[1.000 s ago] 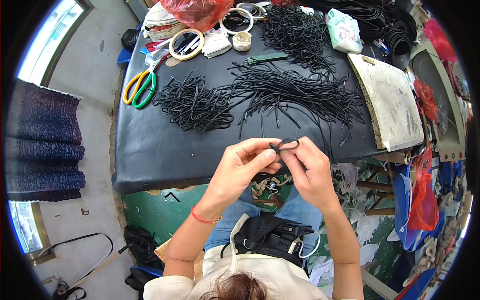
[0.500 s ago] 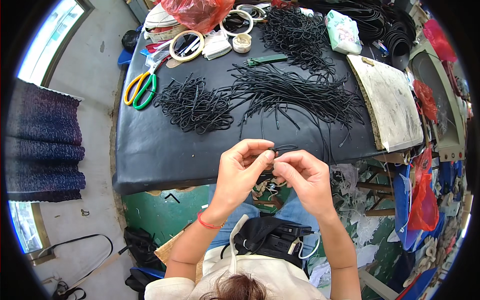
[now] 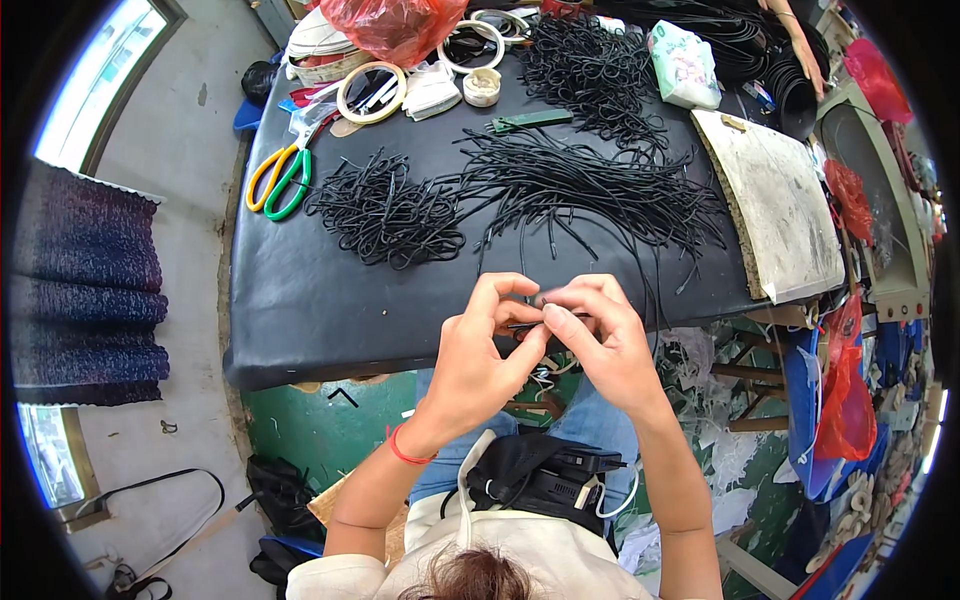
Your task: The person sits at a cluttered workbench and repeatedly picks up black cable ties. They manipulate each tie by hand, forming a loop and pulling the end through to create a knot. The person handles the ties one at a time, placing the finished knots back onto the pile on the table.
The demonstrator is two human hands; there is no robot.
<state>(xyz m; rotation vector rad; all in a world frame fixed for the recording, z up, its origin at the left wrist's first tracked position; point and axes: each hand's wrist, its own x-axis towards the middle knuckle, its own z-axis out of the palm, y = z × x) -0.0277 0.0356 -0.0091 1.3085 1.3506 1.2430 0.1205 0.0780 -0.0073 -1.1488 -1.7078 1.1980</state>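
Near the front edge of the black-covered table (image 3: 330,325), my left hand (image 3: 478,350) and my right hand (image 3: 608,345) meet fingertip to fingertip. Between them is a thin black cord (image 3: 522,325), mostly hidden by the fingers. Both hands are closed in a pinch on it. Beyond my hands lies a wide bundle of straightened black cords (image 3: 600,185), with several loose ends trailing toward me. To its left sits a tangled heap of looped black cords (image 3: 385,210).
Yellow-and-green-handled scissors (image 3: 280,183) lie at the left. Behind are tape rolls (image 3: 373,92), a small round tub (image 3: 482,87), another cord pile (image 3: 590,75) and a tissue pack (image 3: 684,65). A worn board (image 3: 770,205) stands right. Another person's arm (image 3: 797,45) reaches in at the far right.
My right hand has moved up and left, closing against my left fingertips. The cord's loop that stuck out above my fingers is now tucked between them. Another person's arm has appeared.
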